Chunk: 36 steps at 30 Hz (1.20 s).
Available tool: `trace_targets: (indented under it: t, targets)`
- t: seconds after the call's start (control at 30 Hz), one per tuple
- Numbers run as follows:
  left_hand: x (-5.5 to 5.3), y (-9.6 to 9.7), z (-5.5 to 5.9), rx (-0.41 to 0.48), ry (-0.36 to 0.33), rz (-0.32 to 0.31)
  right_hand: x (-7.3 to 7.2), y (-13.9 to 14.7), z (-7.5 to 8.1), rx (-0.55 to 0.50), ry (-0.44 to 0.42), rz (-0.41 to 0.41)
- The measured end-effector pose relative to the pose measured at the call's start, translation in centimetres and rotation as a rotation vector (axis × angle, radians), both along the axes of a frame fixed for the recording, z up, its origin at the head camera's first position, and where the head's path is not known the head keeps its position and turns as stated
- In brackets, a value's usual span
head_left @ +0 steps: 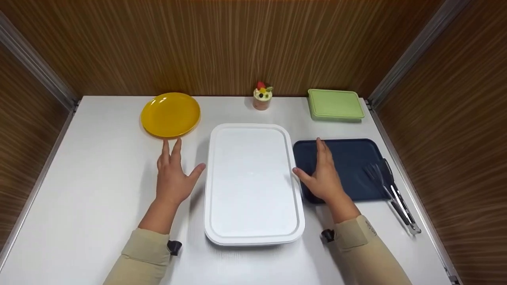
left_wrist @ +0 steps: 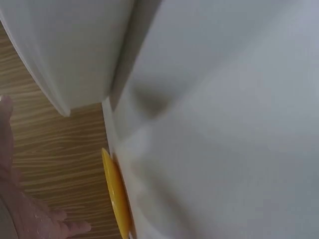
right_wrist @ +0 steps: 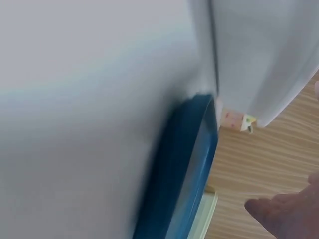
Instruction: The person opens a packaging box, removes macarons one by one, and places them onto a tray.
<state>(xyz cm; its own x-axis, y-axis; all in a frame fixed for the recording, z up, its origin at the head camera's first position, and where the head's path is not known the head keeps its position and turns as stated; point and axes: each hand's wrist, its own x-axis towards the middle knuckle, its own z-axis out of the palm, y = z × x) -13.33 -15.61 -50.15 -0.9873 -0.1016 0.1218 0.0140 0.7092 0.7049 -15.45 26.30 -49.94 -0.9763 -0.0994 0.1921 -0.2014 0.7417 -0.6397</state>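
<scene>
A large white lidded box [head_left: 253, 182] stands in the middle of the table, longer front to back than across. My left hand [head_left: 173, 180] is held beside its left side, fingers spread and thumb reaching toward the lid's edge. On the other side my right hand [head_left: 324, 178] has straight fingers pointing forward, its thumb tip at the lid's right edge; it overlaps a dark blue tray [head_left: 352, 158] in the head view. Both hands hold nothing. The left wrist view shows the box's side wall [left_wrist: 75, 45] and part of the left hand [left_wrist: 35, 214].
A yellow plate [head_left: 170, 114] lies at the back left. Near the back wall stand a small dessert cup [head_left: 262, 99] topped with fruit and a green lidded container [head_left: 336, 105]. Tongs [head_left: 398, 198] rest partly on the blue tray's right side. Wood-patterned panels enclose the table.
</scene>
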Motion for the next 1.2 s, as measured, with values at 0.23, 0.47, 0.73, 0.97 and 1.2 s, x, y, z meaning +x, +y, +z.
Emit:
trace_targets:
  t: [0.23,0.47,0.73,0.97,1.2]
  targets:
    - [1.4,1.7,0.6,0.152,-0.128,0.009,1.1,-1.3,0.0,-0.147,-0.087,-0.005]
    - [2.6,2.9,0.6,0.24,-0.234,0.043,2.2,-2.3,-0.1,-0.184,-0.15,-0.023]
    - [3.6,3.2,0.2,0.276,-0.222,0.051,3.0,-3.1,0.3,-0.202,-0.173,-0.071]
    - [3.9,3.5,0.0,0.291,-0.223,0.053,3.2,-3.3,0.4,-0.189,-0.143,-0.102]
    - [3.7,3.8,0.0,0.299,-0.245,0.083,3.1,-3.4,0.7,-0.152,-0.157,-0.131]
